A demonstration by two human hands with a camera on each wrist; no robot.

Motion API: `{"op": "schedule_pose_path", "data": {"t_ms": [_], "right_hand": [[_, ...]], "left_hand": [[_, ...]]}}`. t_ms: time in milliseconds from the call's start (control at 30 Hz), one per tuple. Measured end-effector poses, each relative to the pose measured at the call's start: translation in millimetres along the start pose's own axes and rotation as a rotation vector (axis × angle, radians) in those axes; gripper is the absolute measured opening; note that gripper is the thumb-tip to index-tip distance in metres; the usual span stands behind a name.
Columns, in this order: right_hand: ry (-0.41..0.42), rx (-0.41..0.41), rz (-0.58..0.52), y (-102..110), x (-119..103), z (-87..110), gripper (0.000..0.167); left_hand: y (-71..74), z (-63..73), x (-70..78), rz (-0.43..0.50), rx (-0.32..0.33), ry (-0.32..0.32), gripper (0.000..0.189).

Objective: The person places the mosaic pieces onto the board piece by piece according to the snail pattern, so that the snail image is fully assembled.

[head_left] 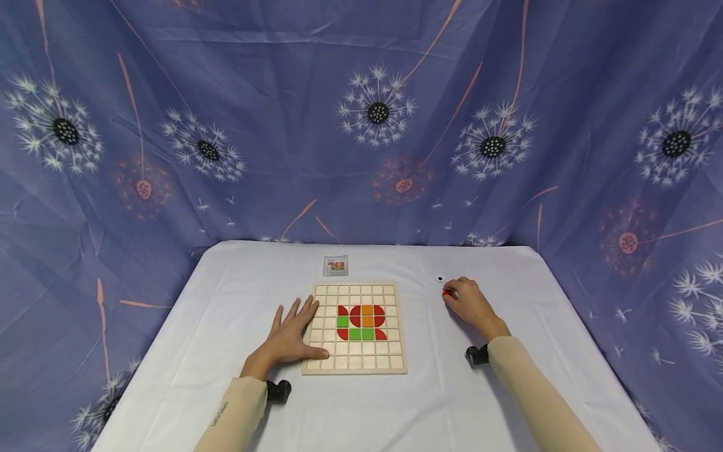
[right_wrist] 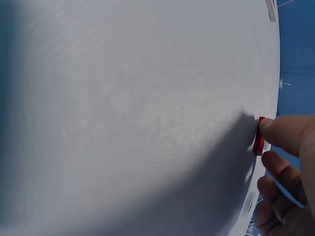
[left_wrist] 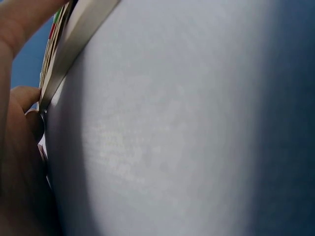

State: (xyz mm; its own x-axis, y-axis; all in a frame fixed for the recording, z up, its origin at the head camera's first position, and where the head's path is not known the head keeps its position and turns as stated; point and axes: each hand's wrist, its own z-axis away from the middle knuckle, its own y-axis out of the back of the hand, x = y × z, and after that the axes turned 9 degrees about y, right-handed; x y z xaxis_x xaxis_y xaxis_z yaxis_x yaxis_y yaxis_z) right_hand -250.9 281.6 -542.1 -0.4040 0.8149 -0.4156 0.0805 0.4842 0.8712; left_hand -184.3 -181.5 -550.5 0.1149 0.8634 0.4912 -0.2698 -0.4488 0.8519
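My left hand (head_left: 288, 338) rests with fingers spread on the left side of a wooden grid board (head_left: 356, 363). In the left wrist view its fingers lie along the edge of the board (left_wrist: 78, 42). Red, orange and green tiles (head_left: 368, 335) form a figure in the middle of the grid. To the right of the board, my right hand (head_left: 471, 306) pinches a small red tile (head_left: 447, 293) at the tabletop. The right wrist view shows the thumb against this red tile (right_wrist: 259, 137); its exact shape is hard to tell.
A small pattern card (head_left: 336, 265) with a coloured figure lies behind the board. Just beyond the right hand is a white tile with a black dot (head_left: 440, 278). A white cloth (head_left: 254, 276) covers the table, with a blue dandelion curtain (head_left: 282, 125) around it.
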Motion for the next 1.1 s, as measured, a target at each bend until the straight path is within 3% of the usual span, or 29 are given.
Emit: {"op": "schedule_pose_path", "data": {"t_ms": [267, 667, 867, 1100], "right_hand": [[-0.037, -0.027, 0.000, 2.6, -1.4, 0.4, 0.019], [-0.018, -0.064, -0.033, -1.9, -1.9, -3.9, 0.019], [-0.013, -0.077, -0.043, -5.2, -11.2, -9.1, 0.020], [0.050, -0.093, -0.080, -13.3, -36.1, -25.1, 0.023]], "left_hand": [[-0.3, 0.5, 1.2, 0.005, 0.001, 0.004, 0.129], [0.0, -0.2, -0.8, -0.005, -0.006, -0.006, 0.129], [0.1, 0.2, -1.1, 0.002, -0.005, -0.004, 0.129], [-0.1, -0.1, -0.9, 0.006, -0.012, -0.002, 0.129]]}}
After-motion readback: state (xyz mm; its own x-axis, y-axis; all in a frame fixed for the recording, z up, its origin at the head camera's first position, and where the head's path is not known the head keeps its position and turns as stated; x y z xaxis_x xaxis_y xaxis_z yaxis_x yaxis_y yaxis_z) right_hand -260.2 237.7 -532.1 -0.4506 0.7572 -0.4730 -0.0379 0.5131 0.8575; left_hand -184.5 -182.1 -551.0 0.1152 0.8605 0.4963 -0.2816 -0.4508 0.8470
